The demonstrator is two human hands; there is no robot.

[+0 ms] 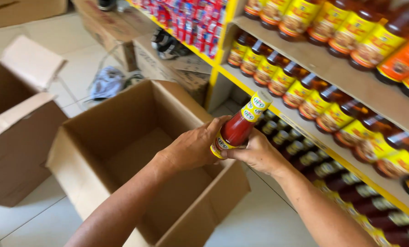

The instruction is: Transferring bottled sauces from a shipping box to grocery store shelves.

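Note:
Both my hands grip one red sauce bottle (239, 126) with a yellow cap sleeve and a yellow label. My left hand (193, 146) wraps its lower part from the left. From the right, my right hand (257, 153) holds its base. The bottle tilts up to the right, its cap close to the lower shelf's rows of dark-capped bottles (290, 137). It hangs above the right rim of an open cardboard box (99, 132), whose visible inside shows only bare cardboard.
A yellow-edged shelf unit (332, 73) at right carries rows of brown and red bottles with yellow labels. Another open cardboard box (17, 123) stands at left. More boxes (117, 32), cloth and red packets lie farther back on the tiled floor (268, 215).

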